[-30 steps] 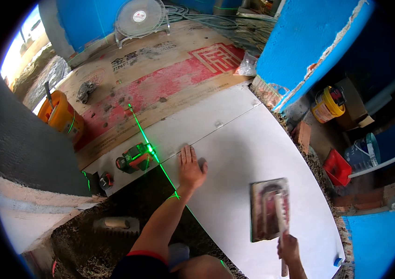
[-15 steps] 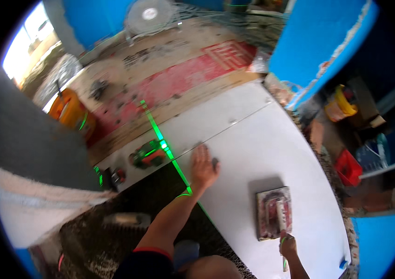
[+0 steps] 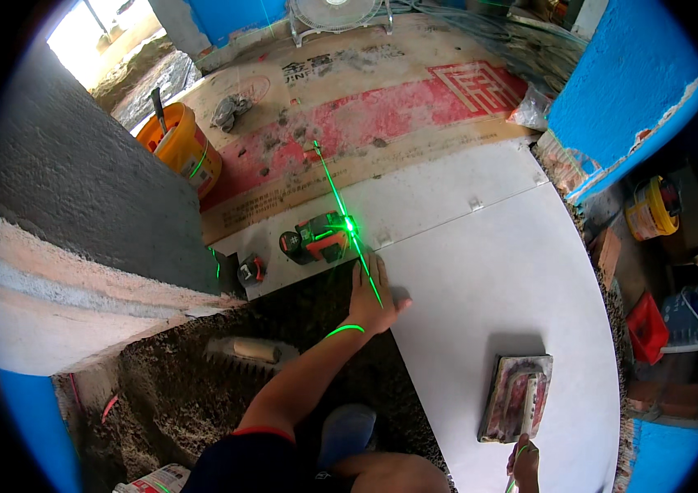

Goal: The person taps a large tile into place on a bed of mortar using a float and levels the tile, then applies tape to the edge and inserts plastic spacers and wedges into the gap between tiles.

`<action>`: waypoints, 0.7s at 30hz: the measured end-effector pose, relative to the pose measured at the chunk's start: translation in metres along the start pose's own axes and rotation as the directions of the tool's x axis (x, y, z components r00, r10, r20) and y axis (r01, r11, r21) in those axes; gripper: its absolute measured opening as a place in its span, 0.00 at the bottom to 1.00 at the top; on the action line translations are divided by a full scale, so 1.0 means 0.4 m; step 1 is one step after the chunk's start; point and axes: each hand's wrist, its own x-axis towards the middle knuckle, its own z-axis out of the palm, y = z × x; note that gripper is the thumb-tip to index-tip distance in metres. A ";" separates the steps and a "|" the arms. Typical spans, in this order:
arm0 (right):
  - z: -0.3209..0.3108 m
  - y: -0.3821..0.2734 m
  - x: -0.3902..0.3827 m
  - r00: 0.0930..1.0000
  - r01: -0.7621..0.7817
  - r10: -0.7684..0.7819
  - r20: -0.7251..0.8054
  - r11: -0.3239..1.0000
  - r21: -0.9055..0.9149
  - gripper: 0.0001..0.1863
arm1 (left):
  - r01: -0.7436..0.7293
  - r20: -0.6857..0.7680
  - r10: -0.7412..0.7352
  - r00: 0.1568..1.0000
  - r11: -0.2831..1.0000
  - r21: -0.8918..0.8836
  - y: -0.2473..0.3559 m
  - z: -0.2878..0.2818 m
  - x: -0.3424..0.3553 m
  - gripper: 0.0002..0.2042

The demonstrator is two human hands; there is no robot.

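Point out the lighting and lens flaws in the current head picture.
Head view: the upper-left opening is blown out nearly white; head view: the green laser line flares at the laser level and crosses the left hand; head view: the flat rectangular tool shadows the white slab, whose right edge fisheye distortion bows.

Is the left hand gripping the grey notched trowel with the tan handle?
No: the trowel lies on dark mortar, apart from the left hand.
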 end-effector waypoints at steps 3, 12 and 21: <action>-0.003 -0.006 0.001 0.999 -0.044 0.043 -0.024 0.999 -0.023 0.33 | -0.006 0.101 0.000 0.995 0.998 0.061 0.005 0.014 0.003 0.53; -0.002 -0.019 -0.008 0.992 -0.126 0.126 -0.018 0.992 -0.007 0.30 | -0.068 0.354 0.037 0.934 0.995 0.077 0.124 -0.031 -0.031 0.55; -0.115 -0.070 -0.059 0.947 -0.084 0.133 -0.292 0.981 0.175 0.33 | -0.063 -0.127 0.032 0.991 0.967 -0.248 0.243 0.119 0.322 0.52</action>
